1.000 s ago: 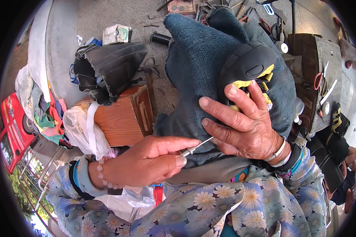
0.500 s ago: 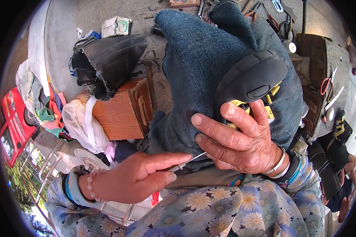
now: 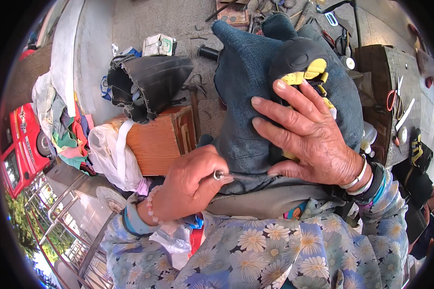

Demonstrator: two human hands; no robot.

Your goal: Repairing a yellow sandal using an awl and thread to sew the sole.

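Note:
A black shoe (image 3: 296,58) with yellow sole patches rests on the blue denim cloth (image 3: 246,106) over my lap. My right hand (image 3: 308,127) lies across the shoe, its fingers spread and curled over the sole, steadying it; much of the shoe is hidden beneath. Lower left of it, my left hand (image 3: 190,178) is closed around a thin metal tool (image 3: 219,175) with a round silvery end. A thin blurred line runs from this fist toward my right thumb; whether it is the tool's shaft or thread I cannot tell.
A wooden box (image 3: 152,144) stands left, with a black leather piece (image 3: 154,82) above it and a hammer (image 3: 194,101) beside it. Scissors (image 3: 398,98) lie on a worn wooden surface at right. Several hand tools, including pliers (image 3: 328,38), lie on the ground ahead.
My left hand has risen and turned into a tighter fist, the tool's round end now facing up. The shoe has tipped, showing more yellow sole. The view has shifted slightly.

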